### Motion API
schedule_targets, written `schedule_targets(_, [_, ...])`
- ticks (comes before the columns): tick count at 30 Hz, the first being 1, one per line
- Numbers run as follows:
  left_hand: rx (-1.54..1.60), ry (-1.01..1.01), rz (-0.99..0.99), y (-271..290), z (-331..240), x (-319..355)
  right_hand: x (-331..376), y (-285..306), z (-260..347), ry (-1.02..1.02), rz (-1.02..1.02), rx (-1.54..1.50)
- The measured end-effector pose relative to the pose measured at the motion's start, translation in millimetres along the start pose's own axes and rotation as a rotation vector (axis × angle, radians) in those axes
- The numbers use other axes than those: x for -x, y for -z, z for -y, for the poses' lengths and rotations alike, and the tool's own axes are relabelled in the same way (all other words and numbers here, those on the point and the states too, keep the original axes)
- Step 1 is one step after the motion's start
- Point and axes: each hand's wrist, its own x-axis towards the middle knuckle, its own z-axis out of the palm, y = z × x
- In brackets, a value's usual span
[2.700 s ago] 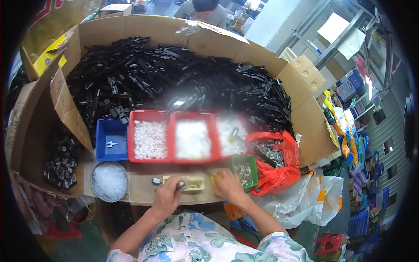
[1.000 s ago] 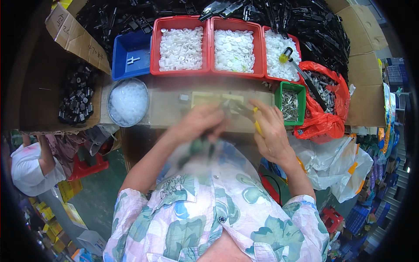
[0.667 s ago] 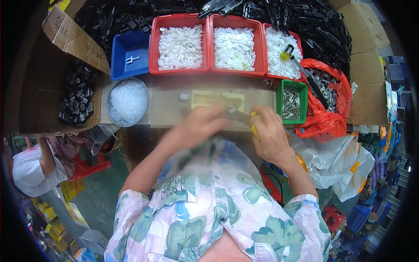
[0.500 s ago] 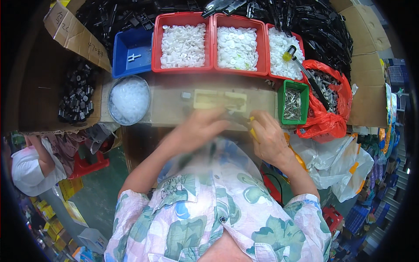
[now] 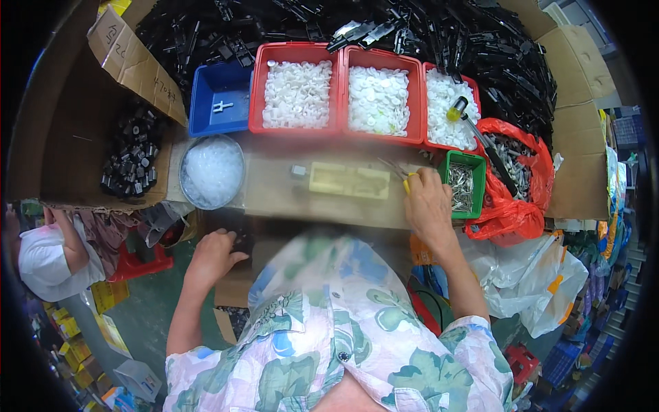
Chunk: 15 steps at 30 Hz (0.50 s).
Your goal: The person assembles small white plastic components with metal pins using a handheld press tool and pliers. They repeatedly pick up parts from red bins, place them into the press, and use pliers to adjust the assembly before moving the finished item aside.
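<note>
Seen from the head camera, a person in a floral short-sleeved shirt [image 5: 329, 323] leans over a cardboard-topped workbench [image 5: 274, 199] crowded with parts bins.

The right hand [image 5: 429, 206] rests at the bench's far right, its fingers [image 5: 420, 180] curled closed around a thin metal tool with a yellow grip [image 5: 401, 175], whose slim tips stick out to the left of the knuckles. Just beyond those tips lies a flat pale-yellow rectangular fixture [image 5: 349, 180], close to the tool; whether they touch cannot be told. Directly right of the fingers stands a small green plastic bin of metal screws [image 5: 463, 185], with a crumpled red plastic bag [image 5: 515, 199] past it.

The left hand [image 5: 213, 254] is down below the bench's near edge, well apart from the right, fingers bent over a small dark object [image 5: 241, 242]; blur makes it unclear whether they grip it or only touch it. Above that hand sits a round metal bowl of clear white pieces [image 5: 211, 172].

Farther from both hands runs a row of trays: a blue plastic bin [image 5: 220, 103], then two red plastic bins heaped with white plastic parts [image 5: 336, 96], then a third, narrower red bin [image 5: 449, 110]. Behind them a heap of black plastic parts [image 5: 412, 34] fills a big cardboard box
</note>
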Motion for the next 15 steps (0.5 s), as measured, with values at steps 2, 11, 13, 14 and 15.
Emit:
schedule_targets(2, [0.153, -0.072, -0.075, 6.8, -15.1, -10.5, -1.2, -1.9, 2.4, 0.011, -0.014, 0.010])
schedule_targets(11, [0.230, -0.397, -0.592, 3.1, -89.6, -116.8, -8.0, 28.3, 6.9, 0.139, -0.082, -0.085])
schedule_targets(13, [0.250, -0.400, -0.536, -3.6, -83.6, -125.1, -27.1, 44.4, 14.5, 0.177, -0.108, -0.103])
schedule_targets(14, [0.254, -0.398, -0.510, -4.4, -80.6, -126.5, -39.4, 48.5, 18.8, 0.210, -0.142, -0.096])
schedule_targets(15, [0.264, -0.394, -0.513, -4.4, -78.9, -125.3, -54.6, 51.6, 23.5, 0.246, -0.176, -0.090])
